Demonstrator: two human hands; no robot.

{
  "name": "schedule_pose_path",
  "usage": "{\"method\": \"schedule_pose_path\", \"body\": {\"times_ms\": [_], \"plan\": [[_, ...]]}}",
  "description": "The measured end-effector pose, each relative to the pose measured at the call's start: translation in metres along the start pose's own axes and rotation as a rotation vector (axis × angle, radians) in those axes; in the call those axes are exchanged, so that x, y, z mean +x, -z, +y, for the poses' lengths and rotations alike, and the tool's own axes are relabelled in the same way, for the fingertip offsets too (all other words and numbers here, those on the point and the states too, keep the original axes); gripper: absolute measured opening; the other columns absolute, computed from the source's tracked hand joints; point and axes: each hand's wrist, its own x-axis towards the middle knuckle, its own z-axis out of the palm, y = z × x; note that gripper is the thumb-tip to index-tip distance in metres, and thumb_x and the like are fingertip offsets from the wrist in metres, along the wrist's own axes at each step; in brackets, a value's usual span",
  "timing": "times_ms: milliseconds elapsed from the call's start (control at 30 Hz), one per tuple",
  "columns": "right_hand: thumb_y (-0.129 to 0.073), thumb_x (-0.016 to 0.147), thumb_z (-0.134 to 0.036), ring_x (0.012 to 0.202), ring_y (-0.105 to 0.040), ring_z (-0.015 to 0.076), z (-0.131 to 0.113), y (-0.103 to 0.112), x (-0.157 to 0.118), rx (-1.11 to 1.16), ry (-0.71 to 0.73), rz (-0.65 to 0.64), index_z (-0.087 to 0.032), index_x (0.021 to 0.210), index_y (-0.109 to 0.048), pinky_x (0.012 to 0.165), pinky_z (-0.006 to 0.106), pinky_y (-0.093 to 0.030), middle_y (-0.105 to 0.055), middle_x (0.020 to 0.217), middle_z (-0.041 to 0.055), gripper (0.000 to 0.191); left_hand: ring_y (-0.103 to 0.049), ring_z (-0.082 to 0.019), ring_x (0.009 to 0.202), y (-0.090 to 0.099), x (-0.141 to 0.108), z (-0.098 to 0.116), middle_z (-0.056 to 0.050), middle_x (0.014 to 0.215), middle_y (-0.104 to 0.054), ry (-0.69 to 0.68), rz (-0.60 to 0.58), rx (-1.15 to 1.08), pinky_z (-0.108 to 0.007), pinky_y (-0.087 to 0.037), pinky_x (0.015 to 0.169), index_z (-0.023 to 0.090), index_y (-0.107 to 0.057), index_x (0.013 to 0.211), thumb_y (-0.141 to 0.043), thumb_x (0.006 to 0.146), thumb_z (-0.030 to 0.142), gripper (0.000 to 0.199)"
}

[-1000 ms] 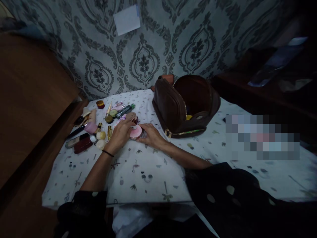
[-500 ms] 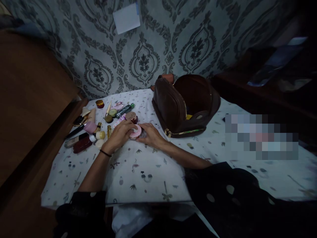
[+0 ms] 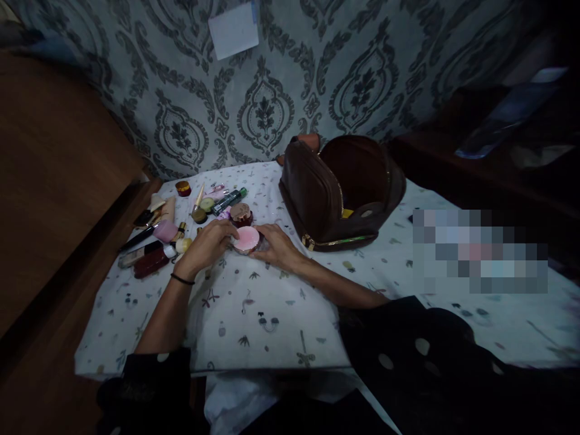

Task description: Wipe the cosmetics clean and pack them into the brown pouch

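Note:
A round container with a pink top (image 3: 246,239) sits low over the cloth between my two hands. My right hand (image 3: 277,248) wraps its right side, fingers behind and thumb in front. At the left edge, the bent fingers of my left hand (image 3: 212,243) grip it. Just behind it is a round jar with a rose-gold lid (image 3: 240,211). A green-capped clear bottle (image 3: 230,201) lies beyond that jar. Left of my left hand are a dark red bottle (image 3: 151,263) and a pink-capped item (image 3: 165,231).
A brown bag (image 3: 312,193) stands unzipped at the back right of the patterned white cloth (image 3: 272,338). Several cosmetics crowd the left side, among them an amber jar (image 3: 183,188). Brown wooden furniture (image 3: 58,181) borders the left.
My left hand's fingers have slid from the top of the pink container to its left edge, showing more of the pink surface. My right hand has stayed around it.

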Motion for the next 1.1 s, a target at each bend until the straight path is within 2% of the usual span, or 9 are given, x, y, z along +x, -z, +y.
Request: {"method": "schedule_pose_path", "body": {"times_ms": [133,267,433,600,700,867,933,1033,1100], "plan": [[-0.084,0.066,-0.032,0.109,-0.057,0.0302,-0.001,0.0,0.0,-0.004,-0.011,-0.003,-0.017,0.119,-0.065,0.093,0.043,-0.046,-0.067,0.111,0.0108,0.058,-0.062,-0.021,0.098,0.001,0.0,0.006,-0.004,0.099,-0.068,-0.055,-0.05,-0.121,-0.035,-0.047,0.092,0.022,-0.074,0.097,-0.049,0.083,0.006,0.033],[-0.083,0.068,-0.034,0.108,-0.057,0.0291,-0.001,-0.001,-0.001,0.008,0.0,0.001,-0.018,0.119,-0.064,0.093,0.043,-0.045,-0.066,0.11,0.0097,0.057,-0.063,-0.021,0.1,-0.01,0.006,0.019,-0.005,0.102,-0.068,-0.096,-0.042,-0.187,-0.034,-0.048,0.093,0.023,-0.074,0.103,-0.053,0.087,0.011,0.029],[-0.081,0.071,-0.037,0.108,-0.056,0.0288,-0.001,-0.001,-0.002,0.0,0.011,-0.006,-0.018,0.119,-0.063,0.094,0.043,-0.044,-0.065,0.11,0.0096,0.055,-0.062,-0.022,0.105,-0.026,0.012,0.026,-0.008,0.107,-0.066,0.015,0.118,-0.128,-0.036,-0.048,0.096,0.02,-0.071,0.108,-0.052,0.089,0.014,0.028],[-0.082,0.068,-0.043,0.117,-0.051,0.0323,-0.003,-0.005,0.005,-0.016,0.01,-0.039,-0.011,0.134,-0.052,0.101,0.046,-0.041,-0.059,0.124,0.0167,0.079,-0.062,-0.022,0.103,-0.028,0.005,0.015,-0.006,0.107,-0.069,0.132,0.276,-0.1,-0.037,-0.049,0.095,0.02,-0.069,0.108,-0.053,0.088,0.016,0.025],[-0.082,0.067,-0.046,0.119,-0.048,0.034,-0.004,-0.01,0.012,-0.052,-0.004,-0.078,-0.007,0.139,-0.047,0.102,0.048,-0.04,-0.055,0.127,0.0203,0.089,-0.063,-0.023,0.102,-0.028,-0.003,0.004,-0.006,0.104,-0.069,0.187,0.332,-0.123,-0.038,-0.049,0.095,0.02,-0.068,0.108,-0.054,0.088,0.018,0.024],[-0.083,0.064,-0.042,0.113,-0.054,0.0309,-0.001,-0.018,0.018,0.001,-0.053,-0.025,-0.016,0.13,-0.057,0.098,0.047,-0.044,-0.06,0.119,0.0133,0.076,-0.064,-0.023,0.098,-0.031,-0.01,-0.012,-0.007,0.103,-0.071,0.258,0.368,-0.212,-0.039,-0.049,0.094,0.018,-0.069,0.105,-0.055,0.085,0.017,0.024],[-0.08,0.068,-0.043,0.111,-0.057,0.0284,0.0,-0.019,0.017,0.161,-0.089,-0.002,-0.017,0.125,-0.059,0.097,0.043,-0.045,-0.063,0.117,0.0109,0.066,-0.065,-0.023,0.098,-0.031,-0.01,-0.016,-0.007,0.105,-0.072,0.272,0.386,-0.299,-0.038,-0.05,0.093,0.017,-0.069,0.104,-0.056,0.084,0.017,0.023],[-0.07,0.079,-0.046,0.11,-0.061,0.0238,-0.001,-0.016,0.015,0.43,-0.128,-0.054,-0.016,0.124,-0.058,0.095,0.037,-0.048,-0.066,0.118,0.0096,0.055,-0.066,-0.023,0.098,-0.03,-0.009,-0.017,-0.006,0.104,-0.073,0.275,0.43,-0.453,-0.035,-0.051,0.089,0.016,-0.069,0.103,-0.058,0.084,0.021,0.022],[-0.064,0.084,-0.048,0.109,-0.062,0.0228,-0.003,-0.013,0.013,0.442,-0.113,-0.072,-0.015,0.123,-0.058,0.095,0.036,-0.048,-0.066,0.119,0.01,0.052,-0.067,-0.023,0.098,-0.031,-0.008,-0.016,-0.006,0.102,-0.073,0.263,0.463,-0.52,-0.033,-0.052,0.088,0.016,-0.069,0.102,-0.06,0.084,0.023,0.022]]}}
